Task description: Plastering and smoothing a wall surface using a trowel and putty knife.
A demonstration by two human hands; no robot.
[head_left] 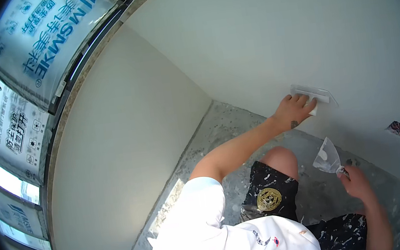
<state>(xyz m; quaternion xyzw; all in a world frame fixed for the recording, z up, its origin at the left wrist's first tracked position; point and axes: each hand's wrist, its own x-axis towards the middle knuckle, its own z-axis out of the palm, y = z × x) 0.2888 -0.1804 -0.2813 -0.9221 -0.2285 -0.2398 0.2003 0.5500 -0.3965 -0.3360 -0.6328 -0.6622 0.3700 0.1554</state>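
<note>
My left hand point(293, 111) is closed around the handle of a plastering trowel point(326, 95), with the arm stretched out ahead. The trowel's thin, pale blade lies against the lower part of the white wall point(258, 31), just above the floor. Lower and to the right, my right hand point(357, 184) grips a putty knife point(326, 158) by its handle. Its broad blade points up and away from me, with whitish smears on it, apart from the trowel. The fingers of my right hand are partly hidden.
A square wall box opening point(396, 128) with wires sits low in the wall at the right. On the left, film-covered windows point(52, 38) rise above a stone sill point(83, 72). The concrete floor point(225, 121) is spotted with plaster. My bent knee point(281, 161) is near the wall.
</note>
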